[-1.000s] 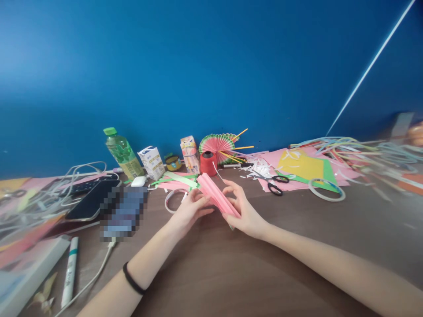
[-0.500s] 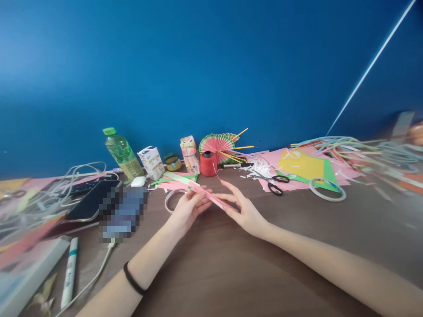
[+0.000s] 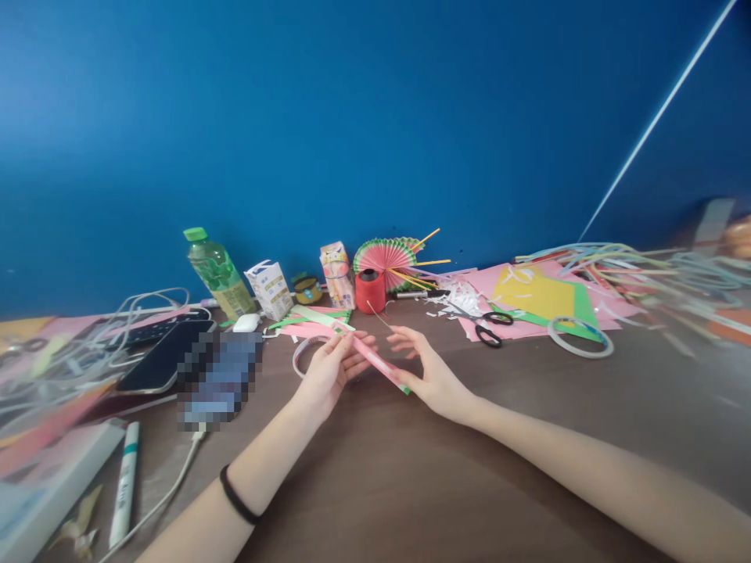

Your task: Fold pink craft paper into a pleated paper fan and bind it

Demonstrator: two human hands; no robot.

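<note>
A narrow folded paper strip (image 3: 375,360), pink with a green end, lies slantwise between my hands above the table. My left hand (image 3: 332,371) pinches its upper left part, thumb on top and the other fingers underneath. The thumb of my right hand (image 3: 431,375) rests on the strip near the green end, and its other fingers curve above. By those fingertips a thin pale thread or wire (image 3: 379,314) stands out in front of the red spool (image 3: 371,293); whether the fingers grip it I cannot tell. A tape roll (image 3: 300,358) sits just behind my left hand.
Along the blue wall stand a green bottle (image 3: 220,277), small cartons (image 3: 270,289) and a watermelon-patterned paper fan (image 3: 384,256). Scissors (image 3: 493,328), coloured paper (image 3: 540,297) and another tape roll (image 3: 580,353) lie right. Phones (image 3: 170,356) and a marker (image 3: 124,485) are left.
The strip has turned so more of its face and its green end show. My right fingers have curled inward, and the thin thread or wire has swung left.
</note>
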